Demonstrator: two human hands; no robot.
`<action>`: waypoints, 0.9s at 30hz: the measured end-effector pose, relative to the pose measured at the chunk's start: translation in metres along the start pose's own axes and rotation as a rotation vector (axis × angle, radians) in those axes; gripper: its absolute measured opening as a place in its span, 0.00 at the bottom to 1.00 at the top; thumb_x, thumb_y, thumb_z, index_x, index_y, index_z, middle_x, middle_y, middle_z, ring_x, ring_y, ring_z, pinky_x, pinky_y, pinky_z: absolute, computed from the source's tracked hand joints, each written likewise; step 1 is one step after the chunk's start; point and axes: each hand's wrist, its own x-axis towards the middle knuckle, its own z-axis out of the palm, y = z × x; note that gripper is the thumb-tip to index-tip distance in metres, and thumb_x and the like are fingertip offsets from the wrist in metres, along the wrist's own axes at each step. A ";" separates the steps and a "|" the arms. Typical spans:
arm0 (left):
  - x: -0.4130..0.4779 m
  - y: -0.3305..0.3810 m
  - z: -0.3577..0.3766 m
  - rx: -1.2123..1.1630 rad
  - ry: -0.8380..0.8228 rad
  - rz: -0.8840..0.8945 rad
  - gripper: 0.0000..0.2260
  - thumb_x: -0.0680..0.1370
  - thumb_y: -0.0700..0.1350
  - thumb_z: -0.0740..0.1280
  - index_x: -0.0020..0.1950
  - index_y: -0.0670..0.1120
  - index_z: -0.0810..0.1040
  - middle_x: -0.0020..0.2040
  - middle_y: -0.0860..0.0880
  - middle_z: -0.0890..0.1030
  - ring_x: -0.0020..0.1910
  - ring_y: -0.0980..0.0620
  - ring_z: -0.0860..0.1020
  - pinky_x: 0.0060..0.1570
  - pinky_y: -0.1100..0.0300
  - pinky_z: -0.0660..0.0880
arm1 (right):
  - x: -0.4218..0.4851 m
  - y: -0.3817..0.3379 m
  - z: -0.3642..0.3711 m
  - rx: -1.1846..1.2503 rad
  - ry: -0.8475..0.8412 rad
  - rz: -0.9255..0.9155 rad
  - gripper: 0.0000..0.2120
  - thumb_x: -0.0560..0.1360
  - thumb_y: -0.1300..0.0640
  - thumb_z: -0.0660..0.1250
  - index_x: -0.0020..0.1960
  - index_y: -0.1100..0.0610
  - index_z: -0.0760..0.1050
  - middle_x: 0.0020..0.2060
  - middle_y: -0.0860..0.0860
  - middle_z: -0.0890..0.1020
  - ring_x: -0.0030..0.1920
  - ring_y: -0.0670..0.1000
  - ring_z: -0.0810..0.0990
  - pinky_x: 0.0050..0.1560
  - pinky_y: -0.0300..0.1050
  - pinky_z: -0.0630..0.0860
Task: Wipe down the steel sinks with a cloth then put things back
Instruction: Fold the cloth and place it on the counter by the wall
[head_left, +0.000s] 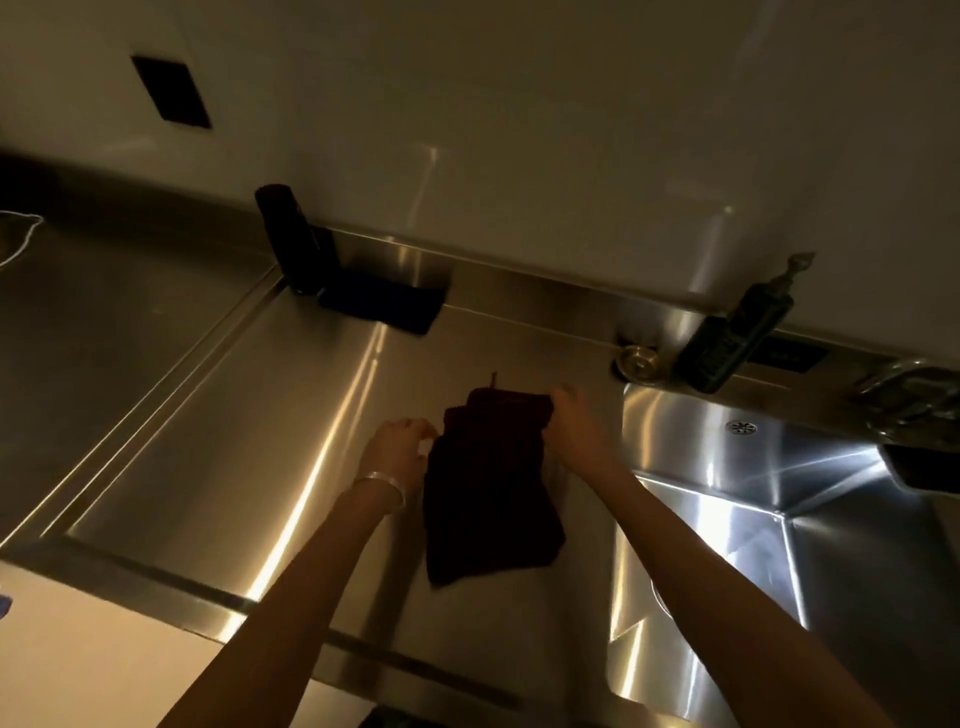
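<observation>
Forearms enter from the bottom edge, both bare, converging on the cloth (488, 499).

Right hand (576, 431): fingers curled over the cloth's far right corner, gripping it. Left hand (400, 447): fingers curled, tips pinching the cloth's left edge near the top, as far as the blur shows. Bracelet (379, 483) on the left wrist.

Cloth: dark maroon, over the steel drainboard (234, 415), just left of the sink (779, 493). Long axis runs far to near, near end skewed slightly right. Small loop (492, 376) sticks out of the far edge, pointing at the wall. Can't tell if the near end lies on the steel or hangs clear.

Writing: pump bottle (737, 338) on the rear ledge has a label, unreadable. Dark plate (789, 353) just behind it on the ledge also has marks, too small to read.

Round metal cap (636, 361) sits left of the bottle. Overflow grille (741, 427) in the sink's rear wall. Black cylinder (296, 239) on a black base stands at the drainboard's far left corner. Black rectangle (171, 91) on the wall, upper left.
</observation>
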 end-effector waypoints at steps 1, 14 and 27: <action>-0.006 -0.004 0.006 0.032 -0.051 0.042 0.15 0.74 0.36 0.65 0.60 0.46 0.77 0.60 0.45 0.77 0.61 0.45 0.72 0.60 0.58 0.66 | -0.005 0.005 0.006 0.013 -0.060 0.006 0.21 0.74 0.69 0.62 0.66 0.60 0.69 0.65 0.62 0.70 0.58 0.55 0.73 0.60 0.51 0.72; -0.066 -0.029 0.063 0.312 -0.222 0.442 0.25 0.70 0.55 0.70 0.64 0.48 0.71 0.65 0.46 0.70 0.59 0.45 0.71 0.55 0.55 0.70 | -0.130 0.033 0.072 -0.154 -0.142 0.041 0.28 0.69 0.54 0.72 0.67 0.56 0.68 0.66 0.51 0.67 0.65 0.53 0.67 0.63 0.44 0.69; -0.046 -0.020 0.019 0.349 -0.485 0.377 0.13 0.73 0.52 0.67 0.53 0.47 0.79 0.54 0.48 0.79 0.51 0.48 0.77 0.50 0.58 0.71 | -0.117 -0.006 0.021 -0.256 -0.410 -0.071 0.13 0.71 0.56 0.68 0.55 0.58 0.79 0.45 0.53 0.82 0.44 0.49 0.78 0.45 0.41 0.70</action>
